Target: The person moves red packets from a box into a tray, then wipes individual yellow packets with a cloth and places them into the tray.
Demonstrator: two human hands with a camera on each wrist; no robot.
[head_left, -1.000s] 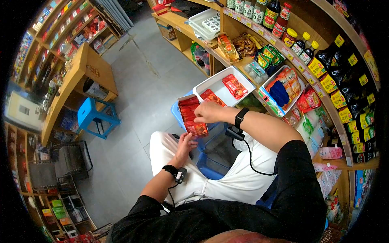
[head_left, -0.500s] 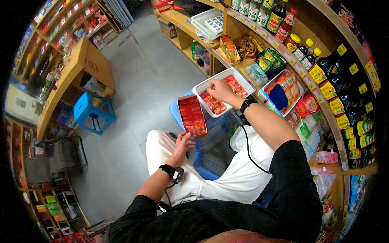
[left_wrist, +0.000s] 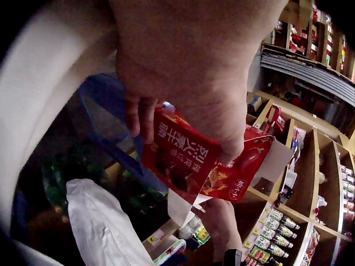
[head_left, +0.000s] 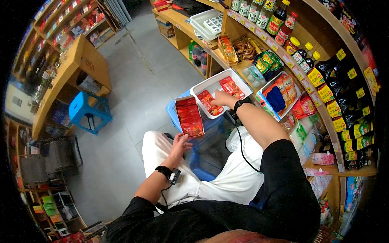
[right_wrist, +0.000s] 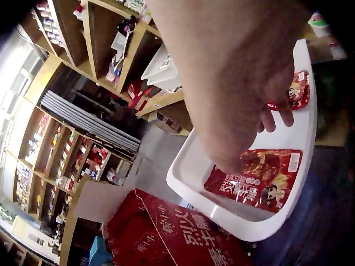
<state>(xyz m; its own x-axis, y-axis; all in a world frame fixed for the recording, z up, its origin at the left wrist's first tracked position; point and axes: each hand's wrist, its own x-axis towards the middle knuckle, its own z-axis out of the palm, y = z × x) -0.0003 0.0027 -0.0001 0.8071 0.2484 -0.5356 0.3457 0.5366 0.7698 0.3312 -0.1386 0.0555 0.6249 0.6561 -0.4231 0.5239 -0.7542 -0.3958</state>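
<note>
A white tray [head_left: 196, 90] holds red snack packets, one at its left [head_left: 206, 100] and one at its right [head_left: 231, 86]. My right hand [head_left: 223, 99] is over the tray between them, its thumb tip at the left packet's edge in the right wrist view and its fingers loosely extended. Left of the tray stands an open red cardboard box [left_wrist: 186, 158], filled with a row of similar red packets [head_left: 189, 116]. At the box's near end is my left hand [head_left: 178, 148], fingers relaxed, thumb against the red card in the left wrist view.
Box and tray rest on a blue stool [head_left: 172, 111] before my knees. Shelves to the right carry a tray of orange packets [head_left: 288, 87], bottles [head_left: 278, 18] and black-and-yellow bags [head_left: 335, 95]. Another blue stool [head_left: 90, 110] stands on the left floor.
My right hand moved from the box to the tray, where the left packet now lies more exposed, then shifted slightly right and down. My left hand stays by the box.
</note>
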